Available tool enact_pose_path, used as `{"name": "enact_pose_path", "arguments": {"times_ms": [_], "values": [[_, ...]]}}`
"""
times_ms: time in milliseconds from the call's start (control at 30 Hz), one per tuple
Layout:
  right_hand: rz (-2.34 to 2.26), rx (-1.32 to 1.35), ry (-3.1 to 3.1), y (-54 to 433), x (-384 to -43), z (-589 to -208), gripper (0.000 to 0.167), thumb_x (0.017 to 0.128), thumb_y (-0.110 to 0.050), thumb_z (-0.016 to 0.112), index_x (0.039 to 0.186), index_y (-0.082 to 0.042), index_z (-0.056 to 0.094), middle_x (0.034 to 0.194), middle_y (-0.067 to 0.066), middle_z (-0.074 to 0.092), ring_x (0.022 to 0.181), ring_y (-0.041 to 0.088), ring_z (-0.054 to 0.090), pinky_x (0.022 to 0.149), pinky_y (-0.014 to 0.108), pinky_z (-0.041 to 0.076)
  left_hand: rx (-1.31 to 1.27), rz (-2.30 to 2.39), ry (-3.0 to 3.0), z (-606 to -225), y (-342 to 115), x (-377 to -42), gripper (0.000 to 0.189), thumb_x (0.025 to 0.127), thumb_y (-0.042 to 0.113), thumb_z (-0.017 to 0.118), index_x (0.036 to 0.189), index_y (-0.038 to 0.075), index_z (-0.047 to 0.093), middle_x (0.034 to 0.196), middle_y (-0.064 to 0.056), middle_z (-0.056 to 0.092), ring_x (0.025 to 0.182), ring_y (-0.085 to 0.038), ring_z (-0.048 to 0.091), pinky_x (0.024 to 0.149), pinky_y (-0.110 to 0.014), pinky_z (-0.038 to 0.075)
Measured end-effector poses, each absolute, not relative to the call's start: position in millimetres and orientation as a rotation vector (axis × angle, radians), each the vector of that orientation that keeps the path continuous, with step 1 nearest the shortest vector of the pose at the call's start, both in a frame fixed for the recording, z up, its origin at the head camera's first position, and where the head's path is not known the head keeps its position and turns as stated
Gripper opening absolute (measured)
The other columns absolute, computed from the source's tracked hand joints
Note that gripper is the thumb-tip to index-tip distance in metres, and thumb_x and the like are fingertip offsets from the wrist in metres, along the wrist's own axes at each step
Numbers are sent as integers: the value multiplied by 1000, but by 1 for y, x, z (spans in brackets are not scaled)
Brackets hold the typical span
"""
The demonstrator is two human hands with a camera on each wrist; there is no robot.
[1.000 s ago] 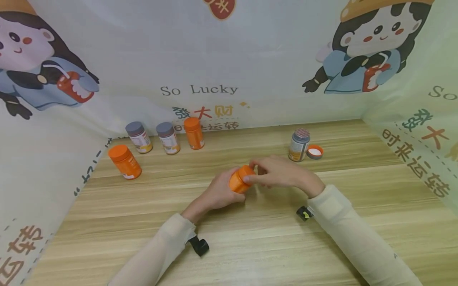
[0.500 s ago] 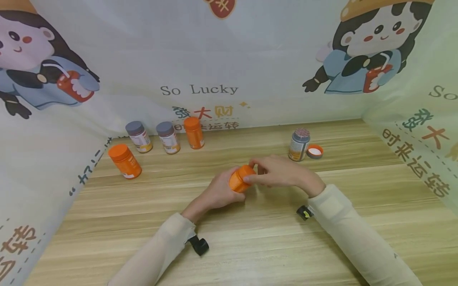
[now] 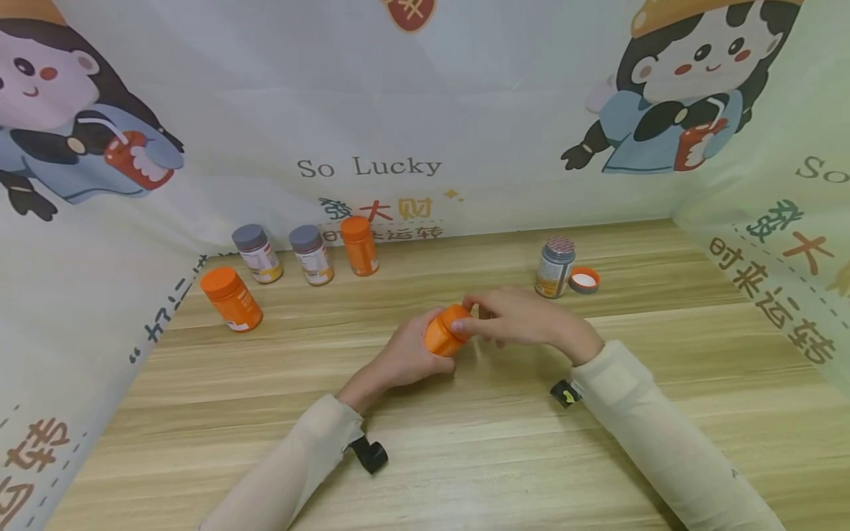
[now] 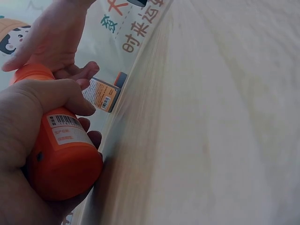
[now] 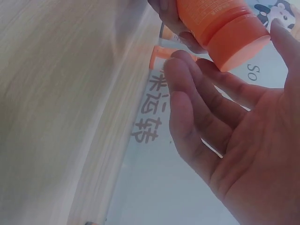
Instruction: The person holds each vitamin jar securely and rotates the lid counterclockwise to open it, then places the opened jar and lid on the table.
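The left hand (image 3: pixel 408 352) gripped the orange bottle (image 4: pixel 65 161), probably steadying it; beyond those fingers (image 4: pixel 95 139), the right hand (image 3: pixel 516 317) pinched the cap (image 5: pixel 238 42)!

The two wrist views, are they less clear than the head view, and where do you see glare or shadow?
Yes; head view: mostly even light, pale sheen on the wooden tabletop; left wrist view: tabletop washed out, dark shadow beside the held orange capped bottle; right wrist view: hazy, wood grain soft.
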State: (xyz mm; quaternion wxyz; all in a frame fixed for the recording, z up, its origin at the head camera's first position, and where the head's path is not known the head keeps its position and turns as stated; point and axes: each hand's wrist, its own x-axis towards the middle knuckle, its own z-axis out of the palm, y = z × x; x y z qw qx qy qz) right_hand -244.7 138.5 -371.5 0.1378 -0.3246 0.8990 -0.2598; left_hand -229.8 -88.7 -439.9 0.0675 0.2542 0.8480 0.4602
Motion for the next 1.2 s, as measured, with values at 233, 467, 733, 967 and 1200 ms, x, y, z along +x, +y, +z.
{"name": "enact_pose_path", "arguments": {"times_ms": [233,467,733,967,1200], "values": [[-774,-901,2578,140,-245,-372,37,99,-56,59,105,-20,63,80,5,69,65,17,68,62,32,54,758,1387,2547,-441,-89,-230,61,72,8,78,129,18,61,102,-3,64,84,-19,57,70,-30,50],[-772,-923,2583,139,-244,-373,43,99,-59,57,117,-20,61,83,7,70,68,20,68,61,32,51,766,1386,2550,-441,-89,-230,59,71,7,78,127,17,61,100,-3,64,84,-18,58,70,-29,50],[-721,-909,2623,138,-244,-372,43,98,-60,59,114,-19,62,79,-1,67,65,15,65,61,31,51,756,1368,2572,-439,-88,-229,59,70,8,77,126,16,62,99,-4,64,83,-18,57,70,-29,50],[-714,-906,2640,137,-242,-371,47,97,-65,57,123,-25,58,79,1,70,68,13,64,61,32,48,764,1354,2582,-439,-88,-230,59,70,8,78,127,16,62,99,-4,64,83,-18,57,70,-29,50],[-661,-918,2677,137,-243,-371,46,97,-60,60,121,-21,61,75,-3,63,62,13,56,55,29,42,753,1372,2560,-440,-88,-231,62,70,8,78,129,16,61,100,-4,63,83,-18,56,70,-29,49]]}}
